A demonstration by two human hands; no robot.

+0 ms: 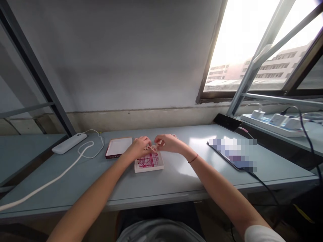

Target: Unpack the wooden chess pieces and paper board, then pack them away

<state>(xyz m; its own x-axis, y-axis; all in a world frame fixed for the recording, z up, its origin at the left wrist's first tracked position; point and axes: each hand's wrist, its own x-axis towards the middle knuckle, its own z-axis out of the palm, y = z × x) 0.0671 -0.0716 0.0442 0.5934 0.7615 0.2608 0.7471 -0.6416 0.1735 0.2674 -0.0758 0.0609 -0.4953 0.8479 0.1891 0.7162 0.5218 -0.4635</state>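
A shallow white box (149, 169) stands in front of me, and in it lies a folded sheet (148, 161) printed with magenta lines. Over the far part of this box, my left hand (140, 147) has its fingers closed on Chinese chess pieces (154, 148), pale with reddish characters. My right hand (168, 142) is just beside it, fingers curled in a pinch on a chess piece (160, 143). The fingers partly cover the pieces. Behind my right hand, another piece (174, 135) shows a little.
A dark red box lid (114, 156) with a white inside lies to the left. Farther left are a white power strip (69, 143) and its cable (65, 173). A tablet (230, 154) with a cable lies on the right. Metal posts (244, 77) rise from the desk.
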